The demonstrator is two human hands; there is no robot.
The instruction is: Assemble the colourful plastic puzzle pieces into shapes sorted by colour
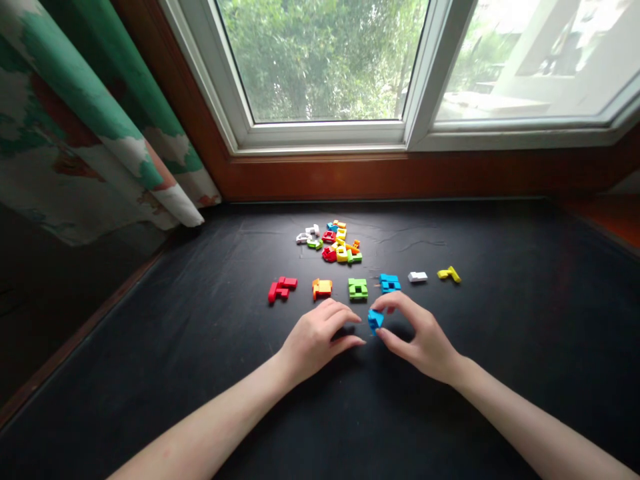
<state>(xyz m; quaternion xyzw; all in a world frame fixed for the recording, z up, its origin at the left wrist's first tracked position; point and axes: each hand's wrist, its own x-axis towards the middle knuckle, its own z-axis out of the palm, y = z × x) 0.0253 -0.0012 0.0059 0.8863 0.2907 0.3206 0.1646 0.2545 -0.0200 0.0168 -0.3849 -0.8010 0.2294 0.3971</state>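
Observation:
Between the thumb and fingers of my right hand [417,337] is a small blue plastic block [375,321]. My left hand [323,331] is just left of it, thumb and fingers apart with nothing between them. Beyond my hands runs a row of plastic pieces: red blocks [282,289], an orange piece [322,288], a green piece [357,289], blue pieces [389,283], a white piece [417,277] and a yellow piece [449,274]. The blue pieces in the row lie just past my right fingertips.
Farther back on the black surface [200,333] is a loose pile of mixed-colour pieces [341,253], with white ones [303,238] at its left. A window [320,137] borders the far side. A patterned curtain [115,133] hangs at the left.

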